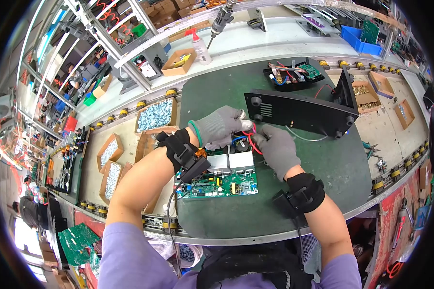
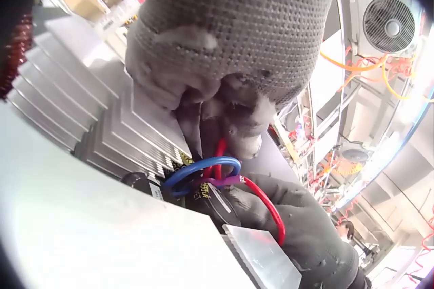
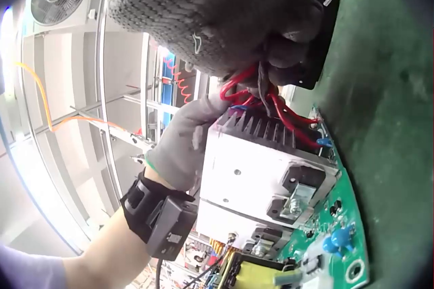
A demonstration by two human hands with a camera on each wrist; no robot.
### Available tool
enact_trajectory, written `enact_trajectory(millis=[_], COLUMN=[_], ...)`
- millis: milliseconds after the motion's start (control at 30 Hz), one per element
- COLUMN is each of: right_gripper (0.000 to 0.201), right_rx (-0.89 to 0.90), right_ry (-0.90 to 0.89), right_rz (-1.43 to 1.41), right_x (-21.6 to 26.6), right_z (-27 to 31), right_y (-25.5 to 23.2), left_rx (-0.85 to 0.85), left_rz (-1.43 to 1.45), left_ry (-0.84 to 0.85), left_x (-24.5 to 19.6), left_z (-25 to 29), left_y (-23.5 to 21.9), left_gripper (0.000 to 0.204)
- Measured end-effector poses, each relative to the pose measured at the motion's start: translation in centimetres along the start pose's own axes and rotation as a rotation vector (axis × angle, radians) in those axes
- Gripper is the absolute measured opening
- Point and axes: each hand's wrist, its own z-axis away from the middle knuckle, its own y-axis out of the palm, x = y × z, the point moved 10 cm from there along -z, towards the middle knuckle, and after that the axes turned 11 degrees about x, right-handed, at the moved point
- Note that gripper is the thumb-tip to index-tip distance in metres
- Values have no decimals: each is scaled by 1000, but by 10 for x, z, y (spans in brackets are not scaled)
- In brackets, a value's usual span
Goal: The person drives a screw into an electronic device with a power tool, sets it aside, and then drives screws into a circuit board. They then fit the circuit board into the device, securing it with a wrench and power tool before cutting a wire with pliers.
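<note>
A green circuit board (image 1: 217,187) with pale metal heat sinks (image 1: 241,162) lies on the dark green mat. My gloved left hand (image 1: 222,126) is at the board's far side, its fingertips pinching a red wire (image 2: 221,150). Opposite it, my gloved right hand (image 1: 278,150) curls its fingers and thumb on the red wires (image 3: 288,121) rising beside the heat sink fins. A blue wire (image 2: 203,163) loops near a black capacitor (image 2: 215,204) below the left fingertips. Both gloves partly hide the wire ends.
Beyond the hands stands a black metal housing (image 1: 294,113), with a black tray of wires and a small board (image 1: 294,77) behind it. Cardboard boxes of screws (image 1: 156,115) sit to the left. Pliers (image 1: 371,149) lie right of the mat. An electric screwdriver (image 1: 222,21) hangs overhead.
</note>
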Motion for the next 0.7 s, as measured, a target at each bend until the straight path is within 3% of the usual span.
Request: enact_trajectory(millis=[67, 133, 233, 333, 400, 433, 500, 567, 700], right_gripper=[22, 19, 17, 18, 19, 20, 22, 23, 24], right_rx=[41, 48, 42, 43, 59, 65, 74, 107, 236], right_ry=[-58, -46, -38, -38, -37, -67, -99, -14, -58], right_rz=[-310, -326, -326, -222, -142, -196, -252, -210, -319], right_x=[-8, -10, -9, -5, -4, -6, -1, 0, 5], right_z=[-1, -2, -2, 1, 1, -1, -1, 1, 3], right_y=[7, -3, -6, -6, 0, 5, 8, 8, 14], left_rx=[27, 51, -13, -163, -331, -336, -383, -400, -373], left_rz=[78, 158, 3, -112, -350, -351, -745, -794, -861], left_ry=[43, 84, 134, 177, 95, 93, 125, 100, -32], left_x=[-9, -8, 4, 0, -9, -15, -41, -41, -32], left_z=[10, 12, -2, 2, 19, 29, 48, 47, 37], left_y=[6, 9, -1, -16, -25, -21, -3, 4, 0], left_gripper=[29, 28, 27, 30, 38, 38, 46, 48, 50])
